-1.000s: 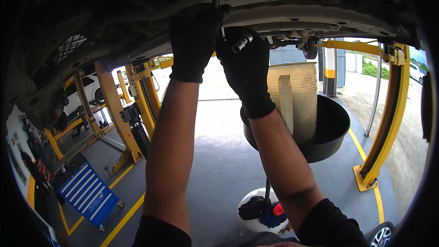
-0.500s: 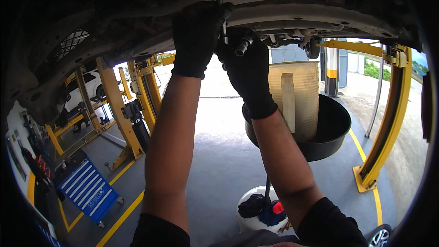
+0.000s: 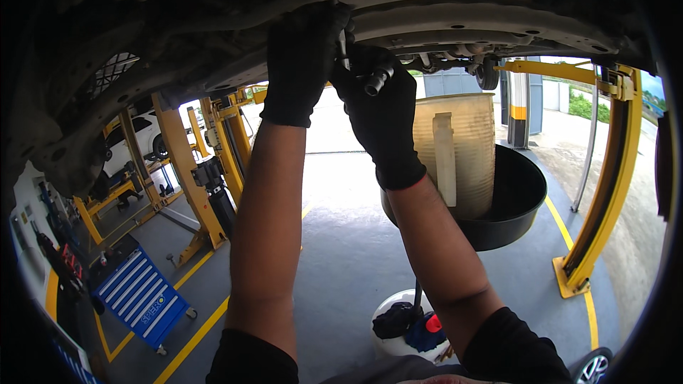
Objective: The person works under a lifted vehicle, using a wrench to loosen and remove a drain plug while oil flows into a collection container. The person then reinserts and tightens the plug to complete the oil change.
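Both my hands are raised in black gloves to the dark underside of a lifted car (image 3: 441,18). My left hand (image 3: 302,60) is wrapped round a slim metal rod (image 3: 342,46), which looks like a socket extension and runs upward toward the car's underbody. Just below and to the right, my right hand (image 3: 383,110) is closed on a shiny metal socket (image 3: 378,80), whose round end points down and outward. The rod's lower end comes close to the right hand's fingers; the gloves hide whether they touch it.
Beyond my right forearm, a black drain pan (image 3: 498,231) holds a translucent plastic container (image 3: 466,156). Below it stands a white bucket (image 3: 391,345) with dark cloths. Yellow lift posts (image 3: 612,185) rise on both sides. A blue tool cabinet (image 3: 142,299) stands lower left.
Both hands have shifted slightly left, with the rod and socket still in them. My view has moved a little; the grips look the same.
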Demonstrator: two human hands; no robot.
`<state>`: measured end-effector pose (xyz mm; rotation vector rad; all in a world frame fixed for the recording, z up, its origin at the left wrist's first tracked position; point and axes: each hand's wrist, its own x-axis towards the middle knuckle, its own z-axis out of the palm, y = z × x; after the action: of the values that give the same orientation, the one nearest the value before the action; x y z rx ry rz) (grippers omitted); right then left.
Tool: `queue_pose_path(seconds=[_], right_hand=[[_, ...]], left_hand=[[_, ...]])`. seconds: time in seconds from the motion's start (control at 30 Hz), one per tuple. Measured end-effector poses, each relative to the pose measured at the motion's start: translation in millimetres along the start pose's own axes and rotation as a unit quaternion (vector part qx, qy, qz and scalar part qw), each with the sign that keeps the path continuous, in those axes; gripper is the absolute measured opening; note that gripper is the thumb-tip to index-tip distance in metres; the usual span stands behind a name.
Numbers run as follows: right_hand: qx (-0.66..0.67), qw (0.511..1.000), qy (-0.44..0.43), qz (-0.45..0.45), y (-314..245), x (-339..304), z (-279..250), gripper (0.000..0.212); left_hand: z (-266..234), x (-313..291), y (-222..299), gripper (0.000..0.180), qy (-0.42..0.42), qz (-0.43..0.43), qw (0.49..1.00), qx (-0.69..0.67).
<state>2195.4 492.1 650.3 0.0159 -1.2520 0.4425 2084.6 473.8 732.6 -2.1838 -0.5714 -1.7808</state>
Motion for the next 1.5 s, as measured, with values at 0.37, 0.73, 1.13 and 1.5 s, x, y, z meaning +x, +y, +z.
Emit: queue_pose_path(seconds=[0.37, 0.73, 1.13, 1.5], right_hand=[[-0.039, 0.99, 0.03, -0.13, 7.9, 6.3, 3.8, 0.023], [0.076, 0.989, -0.049, 0.113, -7.9, 3.7, -13.8, 0.024], [0.199, 0.965, -0.066, 0.157, -9.8, 0.3, -22.0, 0.019], [0.098, 0.985, -0.061, 0.129, -9.9, 1.6, -18.7, 0.021]], left_hand=[[11.6, -1.8, 15.3, 0.023, 0.062, -0.007, 0.997, 0.051], [7.5, 0.4, 9.9, 0.026, 0.04, 0.015, 0.999, 0.024], [8.9, -0.7, -8.9, 0.021, 0.077, 0.179, 0.969, 0.153], [14.5, -4.1, 6.1, 0.026, 0.051, -0.074, 0.989, -0.119]])
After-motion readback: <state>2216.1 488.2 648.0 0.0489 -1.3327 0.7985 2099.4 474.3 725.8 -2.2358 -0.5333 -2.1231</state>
